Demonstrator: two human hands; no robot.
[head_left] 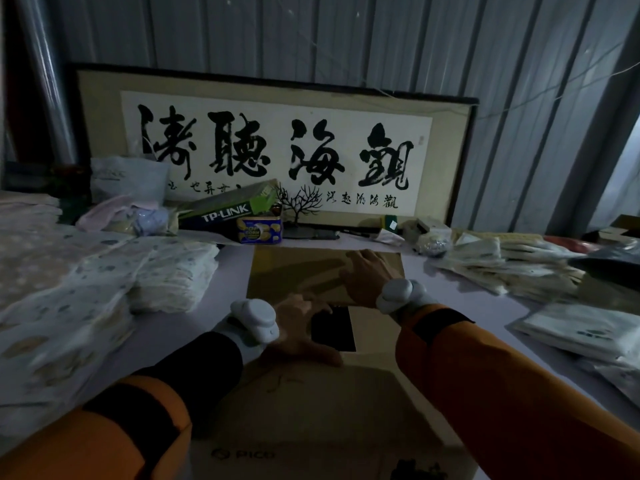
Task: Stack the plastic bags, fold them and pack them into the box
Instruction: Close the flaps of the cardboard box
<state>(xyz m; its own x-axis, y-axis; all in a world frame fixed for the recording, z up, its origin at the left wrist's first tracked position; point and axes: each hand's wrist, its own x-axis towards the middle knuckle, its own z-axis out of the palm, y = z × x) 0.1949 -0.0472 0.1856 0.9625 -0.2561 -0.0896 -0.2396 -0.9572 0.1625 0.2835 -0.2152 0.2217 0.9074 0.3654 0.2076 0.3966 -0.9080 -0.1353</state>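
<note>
While my left hand (301, 330) lies flat with fingers spread on the near flap of the cardboard box (311, 403) at lower centre, my right hand (363, 271) presses open-palmed on the far flap (294, 268) at mid-frame. Neither hand grips anything. A dark gap (333, 330) shows between the flaps. Stacks of plastic bags (512, 265) lie on the table (460, 296) at the right edge, apart from the box, and more packed bundles (104, 271) fill the left side. Behind, a framed calligraphy panel (277, 147) leans against the wall.
</note>
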